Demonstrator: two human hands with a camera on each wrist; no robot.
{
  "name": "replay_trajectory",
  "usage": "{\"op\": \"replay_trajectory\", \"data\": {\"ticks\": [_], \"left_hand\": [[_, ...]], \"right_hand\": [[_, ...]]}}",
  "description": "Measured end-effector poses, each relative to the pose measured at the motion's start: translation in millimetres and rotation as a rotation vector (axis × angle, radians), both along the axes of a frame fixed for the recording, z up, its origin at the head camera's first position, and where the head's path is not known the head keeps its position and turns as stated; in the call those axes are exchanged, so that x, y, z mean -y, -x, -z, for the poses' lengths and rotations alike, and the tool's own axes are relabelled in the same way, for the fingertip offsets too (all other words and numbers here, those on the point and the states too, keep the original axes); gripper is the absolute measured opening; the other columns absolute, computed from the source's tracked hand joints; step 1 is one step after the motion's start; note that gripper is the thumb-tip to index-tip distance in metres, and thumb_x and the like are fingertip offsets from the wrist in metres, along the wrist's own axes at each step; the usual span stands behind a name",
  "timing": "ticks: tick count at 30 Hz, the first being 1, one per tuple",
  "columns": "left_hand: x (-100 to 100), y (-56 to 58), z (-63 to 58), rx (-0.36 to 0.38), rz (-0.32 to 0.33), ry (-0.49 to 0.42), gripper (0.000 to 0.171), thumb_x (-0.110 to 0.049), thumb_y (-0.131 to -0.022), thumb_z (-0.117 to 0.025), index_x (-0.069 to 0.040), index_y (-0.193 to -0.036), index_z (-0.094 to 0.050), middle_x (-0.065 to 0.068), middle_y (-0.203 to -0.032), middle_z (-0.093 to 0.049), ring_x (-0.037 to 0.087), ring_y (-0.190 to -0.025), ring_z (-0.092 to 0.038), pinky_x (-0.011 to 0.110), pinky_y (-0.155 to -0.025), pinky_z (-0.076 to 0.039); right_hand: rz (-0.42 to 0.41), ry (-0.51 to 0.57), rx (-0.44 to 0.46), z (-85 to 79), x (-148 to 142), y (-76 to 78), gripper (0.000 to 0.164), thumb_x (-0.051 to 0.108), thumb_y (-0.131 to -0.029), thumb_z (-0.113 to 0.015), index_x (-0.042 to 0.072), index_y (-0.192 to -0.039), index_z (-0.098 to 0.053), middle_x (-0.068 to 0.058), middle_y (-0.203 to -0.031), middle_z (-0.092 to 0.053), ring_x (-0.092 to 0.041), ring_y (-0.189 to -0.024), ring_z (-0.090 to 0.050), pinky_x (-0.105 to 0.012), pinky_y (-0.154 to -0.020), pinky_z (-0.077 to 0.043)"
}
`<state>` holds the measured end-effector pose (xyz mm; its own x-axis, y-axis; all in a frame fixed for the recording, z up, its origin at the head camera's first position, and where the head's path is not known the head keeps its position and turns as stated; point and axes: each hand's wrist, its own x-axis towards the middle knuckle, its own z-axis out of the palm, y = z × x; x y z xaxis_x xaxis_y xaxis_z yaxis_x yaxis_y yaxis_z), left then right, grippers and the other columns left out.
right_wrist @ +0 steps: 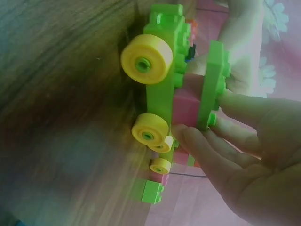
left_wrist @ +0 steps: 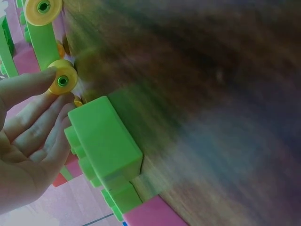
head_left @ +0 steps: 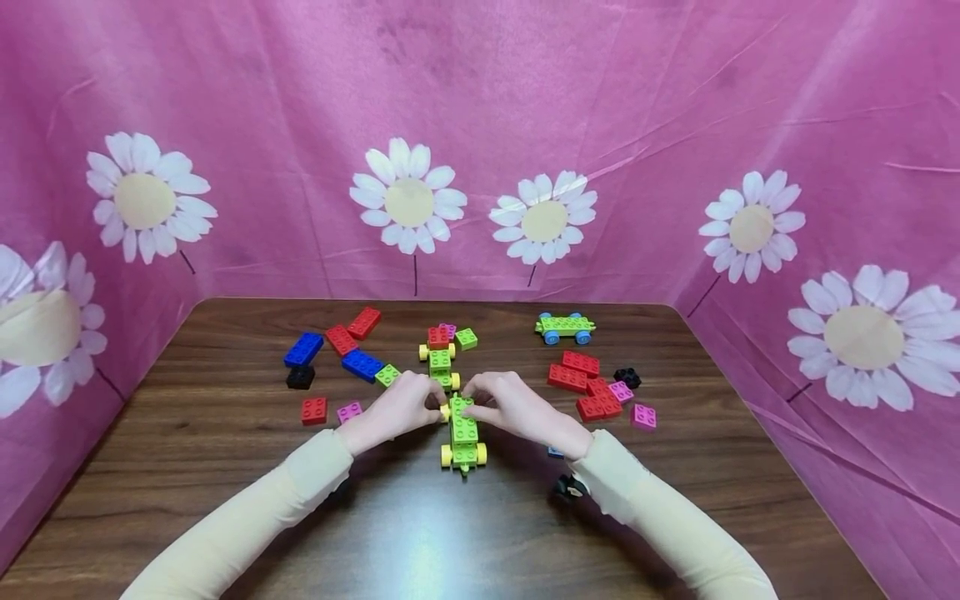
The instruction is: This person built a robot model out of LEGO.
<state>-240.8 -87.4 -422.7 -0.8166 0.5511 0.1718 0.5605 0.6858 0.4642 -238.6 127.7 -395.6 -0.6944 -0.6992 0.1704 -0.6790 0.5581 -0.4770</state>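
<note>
A green toy car [head_left: 465, 429] with yellow wheels stands in the middle of the table, a pink brick [right_wrist: 185, 110] stacked on its base under a green top brick [right_wrist: 212, 84]. My left hand [head_left: 405, 407] pinches its far left yellow wheel [left_wrist: 63, 77] between thumb and fingers. From the other side, my right hand [head_left: 512, 407] grips the far end, fingers on the pink brick and the green top. Just beyond is a second yellow-wheeled green car [head_left: 440, 360], carrying a red brick [head_left: 438, 337]; its near end is partly hidden by my hands.
Red bricks [head_left: 342, 340], blue bricks [head_left: 303, 349] and a black piece [head_left: 301, 377] lie left. More red bricks [head_left: 567, 377] and pink bricks [head_left: 643, 416] lie right. A blue-wheeled green car base [head_left: 566, 327] stands back right. A dark wheeled piece [head_left: 568, 487] sits beneath the right forearm.
</note>
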Motion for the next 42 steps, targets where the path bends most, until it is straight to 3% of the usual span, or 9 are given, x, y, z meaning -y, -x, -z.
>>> {"op": "replay_trajectory", "data": {"ticks": [8,21,33,42], "left_hand": [[0,-1.9,0.4,0.031,-0.004,-0.007,0.011,-0.012,-0.079,-0.081,-0.006,-0.087,-0.077,0.005,-0.085,-0.077,0.006,-0.067,-0.058,0.02,-0.06,-0.046],[-1,-0.8,-2.1,-0.003,0.006,0.002,0.011,-0.012,-0.078,-0.082,-0.006,-0.086,-0.077,0.005,-0.085,-0.077,0.006,-0.068,-0.059,0.02,-0.062,-0.048],[0,-0.2,-3.5,0.002,0.001,0.014,0.011,-0.011,-0.079,-0.081,-0.005,-0.087,-0.077,0.006,-0.086,-0.077,0.006,-0.068,-0.059,0.021,-0.061,-0.049],[-1,-0.3,-1.2,0.0,-0.006,0.019,0.011,-0.012,-0.079,-0.08,-0.005,-0.087,-0.077,0.005,-0.086,-0.077,0.007,-0.071,-0.063,0.023,-0.064,-0.051]], "right_hand": [[0.023,0.018,0.096,-0.4,-4,3.6,0.02,0.018,-0.089,-0.074,0.005,-0.104,-0.076,-0.007,-0.102,-0.077,-0.014,-0.09,-0.071,-0.029,-0.077,-0.059],[-0.022,-0.033,0.041,-12.7,0,5.0,0.014,0.015,-0.086,-0.076,0.005,-0.097,-0.076,-0.006,-0.094,-0.077,-0.011,-0.081,-0.068,-0.026,-0.071,-0.057],[0.016,-0.009,0.092,-7.6,0,4.1,0.019,0.014,-0.088,-0.075,0.002,-0.102,-0.074,-0.01,-0.098,-0.076,-0.022,-0.089,-0.072,-0.037,-0.078,-0.059],[0.036,-0.028,0.088,-4.7,0,4.3,0.021,0.016,-0.089,-0.074,0.002,-0.104,-0.074,-0.01,-0.1,-0.076,-0.02,-0.092,-0.071,-0.036,-0.081,-0.059]]}}
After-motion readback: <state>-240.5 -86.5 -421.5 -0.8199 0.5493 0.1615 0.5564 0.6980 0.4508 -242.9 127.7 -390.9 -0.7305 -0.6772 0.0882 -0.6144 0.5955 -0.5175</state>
